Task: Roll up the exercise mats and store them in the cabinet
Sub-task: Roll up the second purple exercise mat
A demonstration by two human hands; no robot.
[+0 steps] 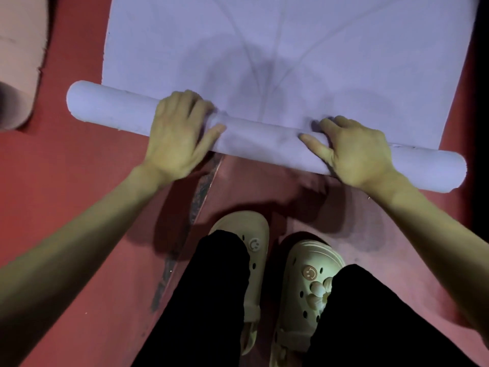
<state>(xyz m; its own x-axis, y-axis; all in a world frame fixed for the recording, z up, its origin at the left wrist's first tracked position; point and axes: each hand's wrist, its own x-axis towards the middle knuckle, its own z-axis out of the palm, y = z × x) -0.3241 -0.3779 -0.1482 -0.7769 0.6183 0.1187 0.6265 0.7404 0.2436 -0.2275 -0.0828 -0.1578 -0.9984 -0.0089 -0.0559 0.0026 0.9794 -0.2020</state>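
A purple exercise mat (277, 49) lies flat on the red floor, stretching away from me. Its near end is wound into a roll (264, 139) that runs slantwise from upper left to lower right. My left hand (180, 131) rests on the left part of the roll, fingers draped over its top and thumb lying along it. My right hand (354, 152) presses on the right part in the same way. Both ends of the roll stick out past the flat sheet's edges. No cabinet is in view.
A pink mat (18, 49) lies at the far left, its near end partly rolled. My feet in cream clogs (307, 287) stand just behind the roll. A worn dark seam (195, 207) crosses the red floor (79, 168) under my left arm.
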